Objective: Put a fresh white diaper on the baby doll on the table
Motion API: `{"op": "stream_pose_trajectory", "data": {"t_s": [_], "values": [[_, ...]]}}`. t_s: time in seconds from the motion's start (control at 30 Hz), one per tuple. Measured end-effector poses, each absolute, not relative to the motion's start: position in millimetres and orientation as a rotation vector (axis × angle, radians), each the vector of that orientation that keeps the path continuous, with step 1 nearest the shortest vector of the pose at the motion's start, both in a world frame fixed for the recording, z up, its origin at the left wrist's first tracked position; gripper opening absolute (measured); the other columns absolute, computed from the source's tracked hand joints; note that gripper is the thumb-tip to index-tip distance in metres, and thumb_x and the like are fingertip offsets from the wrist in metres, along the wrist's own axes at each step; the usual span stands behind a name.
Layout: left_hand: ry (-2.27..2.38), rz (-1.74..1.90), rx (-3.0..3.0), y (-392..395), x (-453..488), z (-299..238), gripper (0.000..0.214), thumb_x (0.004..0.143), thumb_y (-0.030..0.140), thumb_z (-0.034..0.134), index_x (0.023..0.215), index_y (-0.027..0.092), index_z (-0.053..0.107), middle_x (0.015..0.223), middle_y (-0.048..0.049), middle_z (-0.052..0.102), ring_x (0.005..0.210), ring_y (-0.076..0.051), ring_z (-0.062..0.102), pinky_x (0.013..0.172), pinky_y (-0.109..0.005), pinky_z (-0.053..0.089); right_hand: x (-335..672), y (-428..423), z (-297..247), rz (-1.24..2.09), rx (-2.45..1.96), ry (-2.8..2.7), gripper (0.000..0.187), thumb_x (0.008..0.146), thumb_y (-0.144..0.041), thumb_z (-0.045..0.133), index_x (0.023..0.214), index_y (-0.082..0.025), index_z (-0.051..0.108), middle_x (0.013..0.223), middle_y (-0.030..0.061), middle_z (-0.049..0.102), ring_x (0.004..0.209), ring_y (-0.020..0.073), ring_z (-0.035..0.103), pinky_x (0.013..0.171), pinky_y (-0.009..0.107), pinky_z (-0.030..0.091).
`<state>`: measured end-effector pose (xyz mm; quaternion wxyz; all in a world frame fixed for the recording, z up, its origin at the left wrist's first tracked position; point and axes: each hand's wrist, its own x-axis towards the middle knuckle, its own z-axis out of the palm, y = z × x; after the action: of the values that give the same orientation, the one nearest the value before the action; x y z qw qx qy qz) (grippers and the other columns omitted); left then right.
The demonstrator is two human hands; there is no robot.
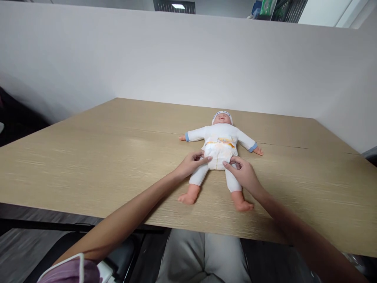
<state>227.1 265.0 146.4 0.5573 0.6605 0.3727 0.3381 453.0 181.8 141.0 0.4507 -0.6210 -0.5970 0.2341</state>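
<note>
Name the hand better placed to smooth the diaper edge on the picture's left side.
Probably left: the left hand has its fingertips on the diaper at that leg opening, while the right hand sits at the opposite edge and would have to cross the doll.

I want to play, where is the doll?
In the head view, the doll lies face up on the table, right of middle, left hand and right hand touching its diaper.

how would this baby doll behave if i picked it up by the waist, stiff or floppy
Probably floppy: the doll lies splayed flat on the table, its cloth-covered limbs looking slack. It likely would not roll, with arms and legs spread wide. The diaper looks soft and may crumple or shift under a grip.
</note>
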Motion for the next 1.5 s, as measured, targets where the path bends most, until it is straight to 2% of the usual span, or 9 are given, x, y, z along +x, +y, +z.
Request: {"op": "stream_pose_trajectory", "data": {"t_s": [0.1,0.27,0.43,0.53,0.63,0.9,1.17,1.33,1.5], "values": [[0.830,0.787,1.476,265.7,225.3,145.3,0.054,0.081,0.067,0.082,0.097,0.016,0.076,0.092,-0.0073,0.075,0.086,-0.022,0.066,0.073,-0.032,0.049,457.7,179.4,142.5,0.554,-1.554,-1.464,0.038,0.091,-0.059,0.072,0.089,-0.022,0.079,0.083,0.0047,0.076,0.078,0.0246,0.063,0.073,0.037,0.048],[0.929,0.840,1.627,264.4,218.6,152.0,0.044,0.088,0.061,0.079,0.095,0.017,0.075,0.093,-0.0063,0.076,0.086,-0.022,0.066,0.075,-0.032,0.048,460.6,169.0,149.3,0.092,-1.501,-1.644,0.029,0.100,-0.049,0.067,0.091,-0.025,0.082,0.102,0.0083,0.076,0.096,0.0283,0.063,0.091,0.044,0.050],[1.086,0.966,2.224,292.1,199.9,155.6,0.034,0.103,0.050,0.057,0.094,0.020,0.070,0.100,-0.0068,0.072,0.098,-0.025,0.061,0.094,-0.041,0.049,488.2,180.9,150.9,0.059,-1.574,-1.548,0.027,0.099,-0.050,0.068,0.098,-0.023,0.072,0.090,0.0043,0.071,0.070,0.0213,0.057,0.074,0.037,0.048],[1.270,0.946,2.442,326.1,194.9,152.1,0.034,0.101,0.049,0.058,0.114,0.019,0.066,0.123,-0.0133,0.069,0.119,-0.033,0.055,0.109,-0.049,0.044,519.1,208.4,146.7,-0.164,-1.636,-1.572,0.036,0.097,-0.050,0.066,0.118,-0.020,0.067,0.111,0.0122,0.075,0.096,0.0301,0.065,0.093,0.045,0.049],[1.458,0.740,2.532,358.8,206.2,151.0,0.056,0.095,0.052,0.066,0.137,0.016,0.057,0.143,-0.0188,0.062,0.134,-0.038,0.048,0.116,-0.052,0.037,540.0,243.4,144.6,-0.260,-1.788,-1.697,0.055,0.093,-0.046,0.069,0.137,-0.014,0.062,0.138,0.0226,0.069,0.126,0.0406,0.059,0.107,0.052,0.044],[1.628,0.509,2.448,372.6,250.8,167.1,0.039,0.094,0.038,0.061,0.119,0.009,0.065,0.120,-0.0275,0.073,0.120,-0.043,0.061,0.101,-0.048,0.041,524.0,279.1,165.6,0.037,-2.052,-1.699,0.030,0.101,-0.029,0.054,0.118,-0.012,0.071,0.119,0.0223,0.077,0.103,0.0334,0.072,0.082,0.037,0.049],[1.527,0.612,2.210,205.9,201.2,192.9,0.043,0.090,0.061,0.063,0.106,0.022,0.055,0.101,-0.0135,0.075,0.088,-0.036,0.070,0.072,-0.038,0.044,530.5,166.0,198.3,0.295,-1.683,-1.732,0.036,0.092,-0.032,0.056,0.123,-0.022,0.071,0.114,0.0085,0.080,0.097,0.0285,0.072,0.080,0.035,0.050],[1.361,0.612,1.974,40.0,173.5,153.9,0.030,0.083,0.040,0.065,0.106,0.026,0.053,0.104,-0.0083,0.073,0.094,-0.031,0.070,0.081,-0.039,0.053,520.3,66.9,216.7,0.498,-1.495,-1.919,0.038,0.086,-0.027,0.058,0.121,-0.024,0.073,0.114,0.0068,0.078,0.100,0.0286,0.070,0.086,0.037,0.053],[1.221,0.371,1.875,-70.7,139.6,104.3,0.058,0.062,0.025,0.069,0.119,0.030,0.060,0.115,-0.0091,0.076,0.105,-0.037,0.072,0.091,-0.044,0.057,481.0,-12.6,209.2,0.640,-1.469,-2.077,0.051,0.076,-0.013,0.056,0.122,-0.027,0.072,0.115,0.0061,0.076,0.106,0.0283,0.069,0.094,0.038,0.053]]}}
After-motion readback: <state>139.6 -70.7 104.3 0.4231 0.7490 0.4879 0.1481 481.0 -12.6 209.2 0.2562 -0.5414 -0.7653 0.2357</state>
